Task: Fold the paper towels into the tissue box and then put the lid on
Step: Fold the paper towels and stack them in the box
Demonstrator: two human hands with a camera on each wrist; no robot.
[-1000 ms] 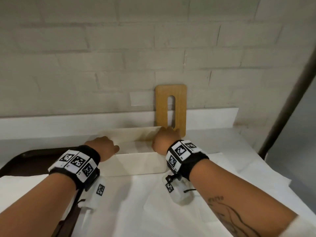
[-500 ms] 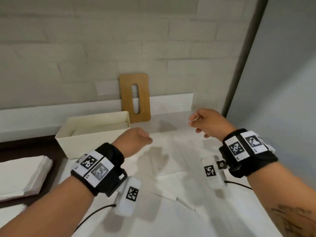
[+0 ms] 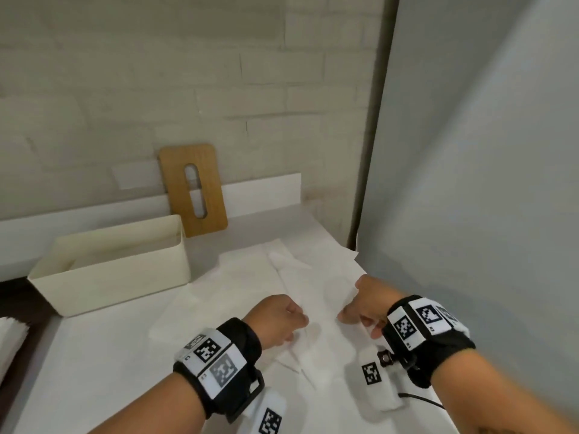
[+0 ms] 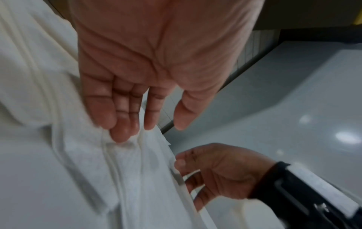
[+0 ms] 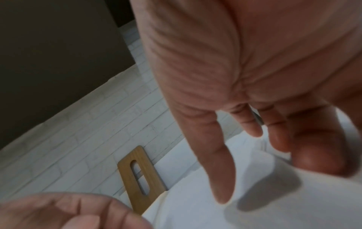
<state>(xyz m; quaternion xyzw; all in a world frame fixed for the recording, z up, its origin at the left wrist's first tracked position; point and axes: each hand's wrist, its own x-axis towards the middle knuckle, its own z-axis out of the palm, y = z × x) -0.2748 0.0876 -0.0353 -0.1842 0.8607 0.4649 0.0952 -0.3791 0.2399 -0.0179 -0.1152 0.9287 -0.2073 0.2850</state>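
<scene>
Several white paper towels (image 3: 300, 277) lie spread on the counter right of the cream tissue box (image 3: 119, 277); the box is open and holds folded towels. The wooden lid (image 3: 192, 189) with its slot leans upright against the brick wall behind the box. My left hand (image 3: 297, 321) hovers low over a towel, and its straight fingertips (image 4: 121, 133) touch the rumpled sheet (image 4: 133, 170). My right hand (image 3: 347, 314) is just to the right, where its thumb (image 4: 180, 162) and fingers pinch that sheet's edge. The lid (image 5: 141, 175) also shows in the right wrist view.
A grey partition (image 3: 470, 183) rises close on the right, at the counter's edge. At the far left a stack of towels (image 3: 9, 339) sits on a dark tray (image 3: 18, 296). A white backsplash ledge (image 3: 260, 192) runs along the wall.
Both hands left the tissue box and moved right and down onto the spread towels. The right hand, raised half a second ago, now pinches a sheet's edge. The head view swung right.
</scene>
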